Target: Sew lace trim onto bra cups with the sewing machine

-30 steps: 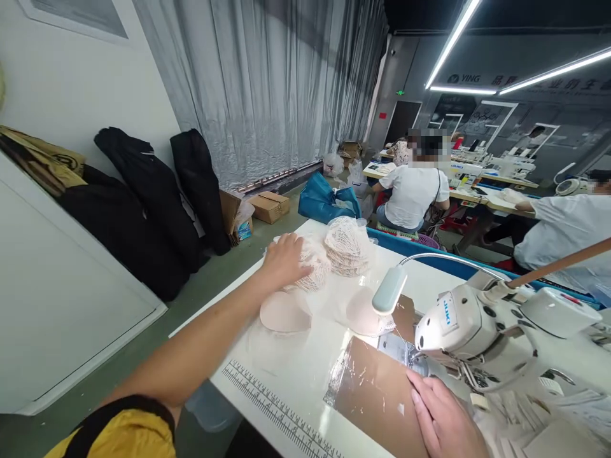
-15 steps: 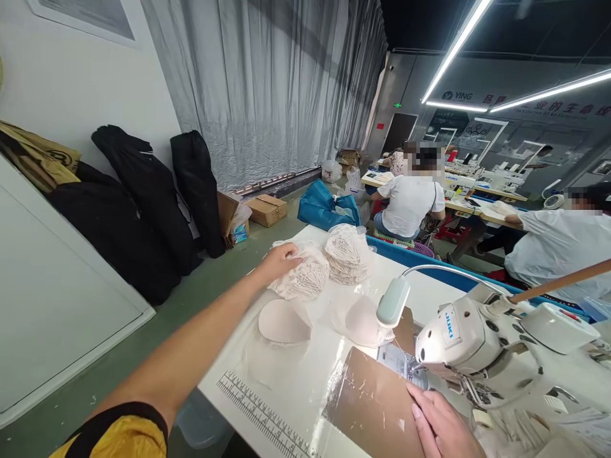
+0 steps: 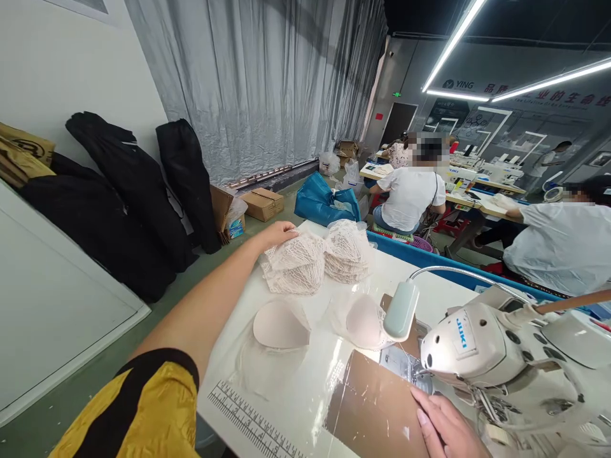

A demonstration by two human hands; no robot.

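Note:
My left hand [image 3: 279,235] reaches to the far left of the white table, fingers closed on the top edge of a cream lace bra cup [image 3: 296,257]. More lace shows just beneath that cup. To its right is a stack of lace bra cups [image 3: 347,253]. Nearer me lies a smooth beige foam cup [image 3: 280,324] with sheer fabric around it. Another pale foam cup [image 3: 363,320] with sheer, lace-edged fabric rests by the sewing machine [image 3: 470,346]. My right hand [image 3: 446,420] lies with fingers stretched on the right edge of a brown board [image 3: 375,407], holding nothing.
A small lamp [image 3: 401,310] on a bendy neck hangs over the machine's needle area. A printed ruler [image 3: 252,423] runs along the table's near edge. Beyond stand a blue bag [image 3: 324,197] and cardboard box [image 3: 264,203]. Co-workers in white shirts [image 3: 410,194] sit at other machines.
My left hand has moved slightly back and left, from on top of the lace to its far edge. The lace cup looks spread and lifted there. My right hand stays on the board.

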